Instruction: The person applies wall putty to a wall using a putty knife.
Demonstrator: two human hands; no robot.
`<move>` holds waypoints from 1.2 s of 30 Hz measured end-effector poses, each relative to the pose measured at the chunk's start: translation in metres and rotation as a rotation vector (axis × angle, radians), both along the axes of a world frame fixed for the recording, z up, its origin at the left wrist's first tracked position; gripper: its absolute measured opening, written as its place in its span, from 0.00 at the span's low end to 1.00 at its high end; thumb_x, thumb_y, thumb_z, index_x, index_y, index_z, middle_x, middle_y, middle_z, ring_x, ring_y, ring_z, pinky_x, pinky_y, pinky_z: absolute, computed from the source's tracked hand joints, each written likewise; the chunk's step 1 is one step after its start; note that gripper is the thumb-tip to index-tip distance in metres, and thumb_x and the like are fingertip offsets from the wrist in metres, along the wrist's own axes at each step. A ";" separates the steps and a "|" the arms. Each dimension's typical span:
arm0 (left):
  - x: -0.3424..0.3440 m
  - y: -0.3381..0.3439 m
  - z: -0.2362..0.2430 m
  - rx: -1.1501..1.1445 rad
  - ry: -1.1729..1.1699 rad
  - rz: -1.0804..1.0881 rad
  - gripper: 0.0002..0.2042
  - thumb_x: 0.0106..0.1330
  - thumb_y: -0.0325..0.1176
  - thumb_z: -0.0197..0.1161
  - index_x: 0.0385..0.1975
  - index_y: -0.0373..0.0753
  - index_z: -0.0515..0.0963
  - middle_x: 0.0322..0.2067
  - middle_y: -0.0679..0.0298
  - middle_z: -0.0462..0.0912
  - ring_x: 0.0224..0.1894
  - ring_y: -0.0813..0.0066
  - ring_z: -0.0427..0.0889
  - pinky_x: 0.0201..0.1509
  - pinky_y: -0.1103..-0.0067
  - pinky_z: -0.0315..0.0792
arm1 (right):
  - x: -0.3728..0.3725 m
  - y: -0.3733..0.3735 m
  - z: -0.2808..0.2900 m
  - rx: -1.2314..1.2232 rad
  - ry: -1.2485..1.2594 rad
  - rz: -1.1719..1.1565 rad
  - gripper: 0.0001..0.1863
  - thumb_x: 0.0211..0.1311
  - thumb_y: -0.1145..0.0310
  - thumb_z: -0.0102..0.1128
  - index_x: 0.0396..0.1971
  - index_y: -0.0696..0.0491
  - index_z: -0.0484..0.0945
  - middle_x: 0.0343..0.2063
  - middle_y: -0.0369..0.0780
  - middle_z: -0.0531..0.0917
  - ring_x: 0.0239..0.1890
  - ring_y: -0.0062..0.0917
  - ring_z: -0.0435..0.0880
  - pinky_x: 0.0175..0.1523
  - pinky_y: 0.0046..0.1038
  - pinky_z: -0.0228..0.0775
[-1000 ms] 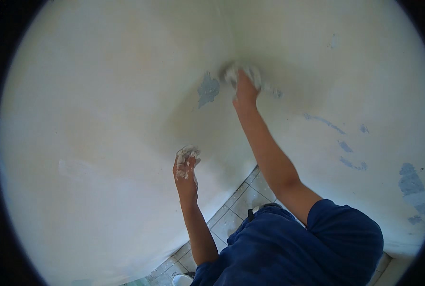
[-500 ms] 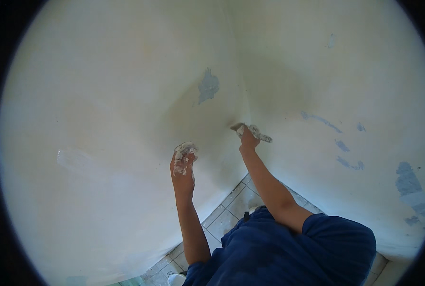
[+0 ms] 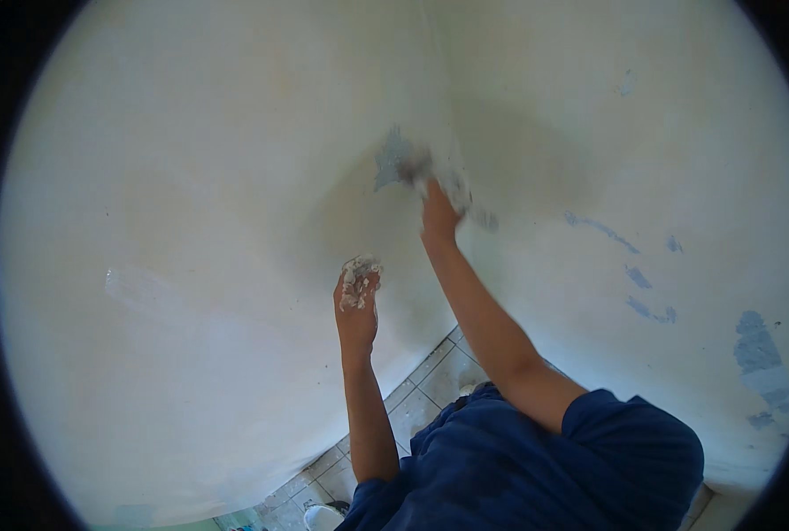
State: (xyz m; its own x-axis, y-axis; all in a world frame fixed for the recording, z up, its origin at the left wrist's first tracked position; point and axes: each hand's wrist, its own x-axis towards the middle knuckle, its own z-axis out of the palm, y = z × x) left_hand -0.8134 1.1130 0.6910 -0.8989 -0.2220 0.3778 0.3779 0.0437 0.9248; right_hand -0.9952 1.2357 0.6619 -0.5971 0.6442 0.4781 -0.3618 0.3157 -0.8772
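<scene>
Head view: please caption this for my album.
Right hand holds a blurred putty knife by a grey wall patch; left hand caked in white paste.

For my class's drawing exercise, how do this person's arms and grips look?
Both arms emerge bare from short, dark blue sleeves. The left grip, gloveless, has lumpy, whitish smears. The right grip is motion-blurred, so finer detail cannot be told.

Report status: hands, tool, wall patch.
Right hand gripping scraper, blurred, at right edge of grey patch; contact unclear. Left hand raised below, smeared with white paste. No obstruction visible.
</scene>
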 end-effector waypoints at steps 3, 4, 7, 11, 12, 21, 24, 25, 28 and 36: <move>0.011 -0.010 -0.002 0.050 -0.046 0.017 0.10 0.55 0.30 0.52 0.35 0.35 0.70 0.32 0.62 0.73 0.34 0.74 0.72 0.39 0.81 0.65 | 0.049 0.017 -0.101 -0.535 -0.154 0.147 0.19 0.46 0.70 0.56 0.39 0.57 0.65 0.36 0.40 0.73 0.38 0.26 0.72 0.39 0.24 0.67; 0.013 -0.011 -0.001 0.062 -0.058 0.037 0.10 0.55 0.30 0.52 0.35 0.35 0.70 0.32 0.62 0.73 0.35 0.75 0.71 0.39 0.82 0.65 | 0.060 0.018 -0.097 -0.997 -0.125 0.211 0.19 0.44 0.71 0.57 0.38 0.56 0.66 0.35 0.40 0.73 0.34 0.26 0.74 0.35 0.24 0.69; 0.011 -0.004 0.007 0.085 -0.045 0.024 0.10 0.55 0.30 0.52 0.35 0.35 0.70 0.32 0.62 0.73 0.35 0.75 0.71 0.40 0.81 0.65 | 0.043 0.028 -0.052 -1.094 0.097 0.313 0.19 0.43 0.74 0.57 0.38 0.55 0.65 0.37 0.41 0.72 0.35 0.27 0.73 0.35 0.25 0.70; 0.009 -0.002 0.003 0.015 -0.056 -0.028 0.12 0.57 0.33 0.50 0.39 0.37 0.68 0.37 0.61 0.72 0.42 0.71 0.71 0.45 0.75 0.64 | 0.026 0.013 0.121 -0.693 0.314 0.539 0.17 0.49 0.69 0.52 0.41 0.54 0.63 0.34 0.36 0.71 0.41 0.19 0.68 0.46 0.25 0.58; 0.012 -0.012 -0.001 0.017 -0.065 -0.006 0.12 0.57 0.33 0.50 0.39 0.37 0.68 0.37 0.61 0.72 0.42 0.71 0.71 0.45 0.75 0.64 | 0.069 -0.006 0.179 -0.912 0.504 0.696 0.18 0.47 0.72 0.53 0.41 0.56 0.63 0.34 0.37 0.71 0.40 0.20 0.67 0.43 0.25 0.61; 0.013 -0.002 0.005 0.028 -0.088 0.012 0.12 0.57 0.34 0.50 0.39 0.37 0.67 0.37 0.61 0.72 0.42 0.70 0.71 0.45 0.74 0.64 | 0.041 -0.009 0.009 0.064 0.044 -0.056 0.09 0.50 0.69 0.47 0.33 0.53 0.72 0.37 0.39 0.74 0.42 0.33 0.69 0.49 0.36 0.55; 0.010 0.000 0.002 0.032 -0.065 -0.014 0.12 0.57 0.34 0.50 0.39 0.37 0.67 0.37 0.61 0.72 0.42 0.70 0.71 0.44 0.75 0.65 | 0.055 0.022 -0.075 -0.797 -0.100 0.128 0.10 0.48 0.68 0.52 0.31 0.57 0.70 0.32 0.38 0.74 0.41 0.27 0.70 0.49 0.30 0.58; 0.005 0.000 0.000 0.020 -0.072 0.001 0.12 0.57 0.34 0.50 0.39 0.37 0.67 0.37 0.61 0.72 0.41 0.70 0.71 0.44 0.75 0.65 | 0.047 0.025 -0.079 -0.799 -0.093 0.121 0.10 0.48 0.68 0.52 0.31 0.57 0.70 0.32 0.38 0.74 0.41 0.27 0.70 0.49 0.30 0.58; 0.009 -0.007 0.002 0.043 -0.063 0.038 0.12 0.57 0.35 0.50 0.39 0.37 0.68 0.37 0.61 0.73 0.41 0.71 0.72 0.44 0.75 0.65 | 0.054 0.013 -0.013 -1.037 0.054 0.356 0.18 0.45 0.71 0.56 0.38 0.55 0.65 0.35 0.38 0.72 0.40 0.24 0.70 0.44 0.26 0.62; 0.002 -0.011 -0.012 -0.026 -0.060 -0.029 0.12 0.57 0.35 0.50 0.39 0.36 0.68 0.36 0.60 0.73 0.41 0.72 0.72 0.43 0.76 0.66 | 0.081 -0.029 0.223 -0.762 0.593 0.701 0.22 0.45 0.73 0.56 0.43 0.57 0.61 0.40 0.39 0.67 0.42 0.21 0.66 0.44 0.22 0.61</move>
